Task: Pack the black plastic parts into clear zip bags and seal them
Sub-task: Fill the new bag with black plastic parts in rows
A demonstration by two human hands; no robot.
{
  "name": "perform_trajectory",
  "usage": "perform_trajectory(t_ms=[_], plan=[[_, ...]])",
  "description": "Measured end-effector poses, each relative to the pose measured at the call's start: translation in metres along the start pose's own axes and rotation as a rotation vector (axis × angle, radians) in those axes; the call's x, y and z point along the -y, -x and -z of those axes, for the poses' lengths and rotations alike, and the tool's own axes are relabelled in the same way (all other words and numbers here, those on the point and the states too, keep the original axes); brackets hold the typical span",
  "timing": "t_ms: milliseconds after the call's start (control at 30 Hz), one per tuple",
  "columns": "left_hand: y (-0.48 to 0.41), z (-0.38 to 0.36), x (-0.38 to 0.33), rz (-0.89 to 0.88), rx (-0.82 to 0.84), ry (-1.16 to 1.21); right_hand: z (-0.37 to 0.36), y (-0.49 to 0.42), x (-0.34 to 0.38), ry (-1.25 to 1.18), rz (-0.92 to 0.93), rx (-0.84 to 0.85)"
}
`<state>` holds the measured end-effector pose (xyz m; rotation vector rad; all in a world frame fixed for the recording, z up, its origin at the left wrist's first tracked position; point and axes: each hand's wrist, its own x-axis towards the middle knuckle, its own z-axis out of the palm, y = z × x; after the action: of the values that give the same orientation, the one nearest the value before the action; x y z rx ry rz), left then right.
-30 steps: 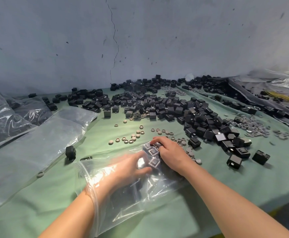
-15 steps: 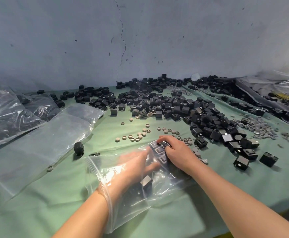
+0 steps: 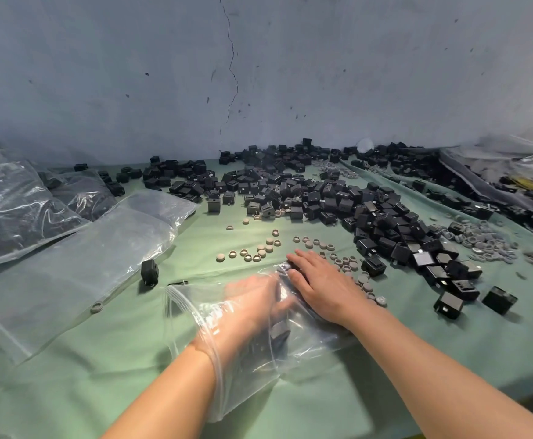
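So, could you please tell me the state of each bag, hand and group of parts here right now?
zip bag: unsealed, mouth open round the left wrist.
left hand: inside the zip bag, blurred, grip unclear.
right hand: flat, fingers straight, pressing on the bag.
bagged parts: few, loose inside.
black parts pile: loose, unpacked.
flat bags: lying flat, apparently empty.
filled bags: holding parts; seal not visible.

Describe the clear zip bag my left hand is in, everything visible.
The zip bag is clear, crinkled, glossy plastic, lying on the green cloth, mouth open toward the person, zip strip unsealed. The left hand is inside to the wrist; the right hand rests on top from outside. A few black parts show inside.
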<state>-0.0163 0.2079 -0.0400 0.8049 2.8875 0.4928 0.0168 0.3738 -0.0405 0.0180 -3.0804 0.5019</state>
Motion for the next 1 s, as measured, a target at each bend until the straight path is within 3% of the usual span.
perform_trajectory(t_ms=[233, 433, 633, 900, 1000], plan=[[0.006, -0.001, -0.004, 0.097, 0.104, 0.248, 0.0, -0.003, 0.001, 0.113, -0.009, 0.092], [0.036, 0.024, 0.024, -0.112, 0.191, 0.439, 0.0, -0.003, 0.002, 0.136, -0.016, 0.098], [0.058, 0.042, 0.044, -0.215, 0.324, 0.399, 0.0, -0.003, 0.002, 0.135, -0.02, 0.101], [0.056, 0.026, 0.019, -0.263, 0.187, 0.186, -0.002, -0.004, 0.001, 0.116, -0.027, 0.082], [0.066, 0.023, 0.009, -0.338, 0.023, 0.156, -0.003, -0.004, 0.001, 0.109, -0.029, 0.075]])
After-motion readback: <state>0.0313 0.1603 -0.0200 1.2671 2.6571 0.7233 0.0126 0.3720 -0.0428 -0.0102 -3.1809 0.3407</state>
